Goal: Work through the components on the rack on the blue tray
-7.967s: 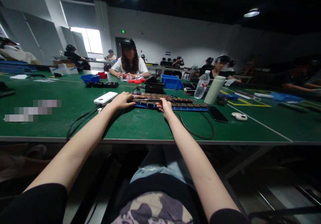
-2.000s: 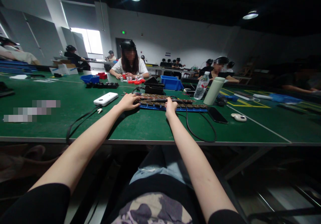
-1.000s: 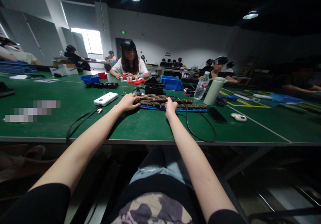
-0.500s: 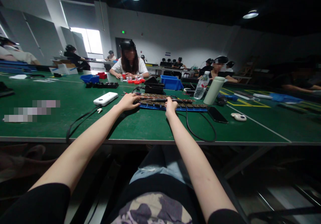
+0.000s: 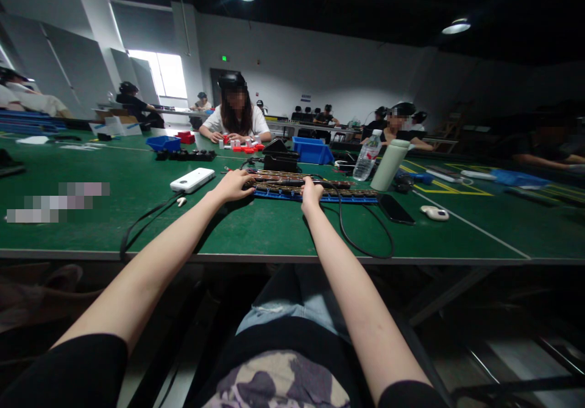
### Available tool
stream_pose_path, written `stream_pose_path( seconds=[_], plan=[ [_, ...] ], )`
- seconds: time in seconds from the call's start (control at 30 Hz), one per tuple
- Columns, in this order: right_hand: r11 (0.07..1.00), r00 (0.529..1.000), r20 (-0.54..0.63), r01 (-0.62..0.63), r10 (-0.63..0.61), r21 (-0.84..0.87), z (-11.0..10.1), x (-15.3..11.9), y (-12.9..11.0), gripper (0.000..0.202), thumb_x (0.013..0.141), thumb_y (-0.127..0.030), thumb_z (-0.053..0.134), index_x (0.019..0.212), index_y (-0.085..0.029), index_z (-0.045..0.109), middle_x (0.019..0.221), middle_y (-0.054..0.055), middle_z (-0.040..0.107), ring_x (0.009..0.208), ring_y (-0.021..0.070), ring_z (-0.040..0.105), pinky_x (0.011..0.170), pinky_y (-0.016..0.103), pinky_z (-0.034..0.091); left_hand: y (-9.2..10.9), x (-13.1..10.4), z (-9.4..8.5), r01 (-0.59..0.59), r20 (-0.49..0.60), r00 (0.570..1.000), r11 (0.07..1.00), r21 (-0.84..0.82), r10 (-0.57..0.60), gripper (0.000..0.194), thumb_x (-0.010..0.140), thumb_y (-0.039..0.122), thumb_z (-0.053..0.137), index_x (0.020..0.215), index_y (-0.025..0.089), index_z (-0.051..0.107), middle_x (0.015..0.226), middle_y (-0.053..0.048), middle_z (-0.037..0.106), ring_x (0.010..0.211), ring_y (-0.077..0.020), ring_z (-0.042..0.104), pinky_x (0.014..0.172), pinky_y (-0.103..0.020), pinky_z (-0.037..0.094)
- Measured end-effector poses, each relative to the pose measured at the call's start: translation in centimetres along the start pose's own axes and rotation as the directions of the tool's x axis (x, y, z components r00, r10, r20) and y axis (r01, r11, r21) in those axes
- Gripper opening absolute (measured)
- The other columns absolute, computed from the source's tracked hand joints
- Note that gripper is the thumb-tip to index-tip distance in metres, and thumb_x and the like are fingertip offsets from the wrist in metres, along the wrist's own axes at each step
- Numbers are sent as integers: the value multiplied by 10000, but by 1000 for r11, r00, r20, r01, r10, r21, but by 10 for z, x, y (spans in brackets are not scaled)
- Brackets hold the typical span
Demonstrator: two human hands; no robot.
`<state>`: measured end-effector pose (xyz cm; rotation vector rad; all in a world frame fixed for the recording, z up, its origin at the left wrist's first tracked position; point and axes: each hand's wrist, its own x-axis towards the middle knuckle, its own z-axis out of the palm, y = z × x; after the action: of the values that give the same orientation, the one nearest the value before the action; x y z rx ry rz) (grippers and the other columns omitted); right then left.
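Note:
A long blue tray-like strip [image 5: 340, 199] lies crosswise on the table, topped by rows of thin copper-coloured and dark pieces. My left hand [image 5: 235, 185] is palm down at its left end. Those fingers are bent together, and whatever is between them is too small to make out. Over the middle of the strip, my right hand [image 5: 312, 196] is closed around a dark pen-shaped tool [image 5: 289, 182] that points left. A black cable [image 5: 342, 225] runs from near this hand and loops on the table; the tool's tip is hidden near my left fingers.
Behind the strip stand a black box [image 5: 278, 157] and a blue bin [image 5: 313, 150]. A white power bank [image 5: 192, 180] lies left. On the right are a water bottle [image 5: 367, 156], a green flask [image 5: 390, 165], a phone [image 5: 397, 209] and an earbud case [image 5: 434, 213]. A person [image 5: 237, 115] sits opposite.

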<state>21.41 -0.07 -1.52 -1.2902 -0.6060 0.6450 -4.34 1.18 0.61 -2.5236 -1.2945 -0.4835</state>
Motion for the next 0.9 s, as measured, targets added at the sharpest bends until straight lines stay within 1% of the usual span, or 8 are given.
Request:
stream_pose_path(
  seconds=[0.2,0.53,0.7,0.9],
  plan=[
    [1000,999,27,16,-16,5,-1,0,0,149,870,-296,715,773,-251,611,592,-45,545,628,195,601,651,300,547,0,0,0,2,-6,1000,1000,-4,-2,441,978,439,588,1328,244,773,1291,-127,760,1150,-322,708,979,-408,543],
    [1000,1000,18,19,-19,4,0,1,0,158,878,-304,711,766,-250,615,570,-54,521,591,185,573,615,291,536,-1,0,1,4,-1,1000,1000,1,-4,462,968,430,595,1343,227,773,1263,-136,759,1151,-325,705,987,-411,545],
    [1000,1000,-9,-3,3,1,0,-1,-2,157,872,-287,710,754,-247,615,572,-48,534,611,193,592,633,297,546,-1,0,1,-2,1,1000,1000,8,2,460,966,419,597,1362,254,762,1267,-118,758,1163,-315,696,993,-402,538],
    [1000,1000,9,-9,9,-14,-1,0,-1,174,873,-278,700,732,-254,601,580,-41,542,625,197,599,656,304,544,0,0,1,-2,4,1000,1000,14,2,450,987,445,568,1330,234,767,1293,-131,749,1161,-318,695,1000,-410,534]
  ],
)
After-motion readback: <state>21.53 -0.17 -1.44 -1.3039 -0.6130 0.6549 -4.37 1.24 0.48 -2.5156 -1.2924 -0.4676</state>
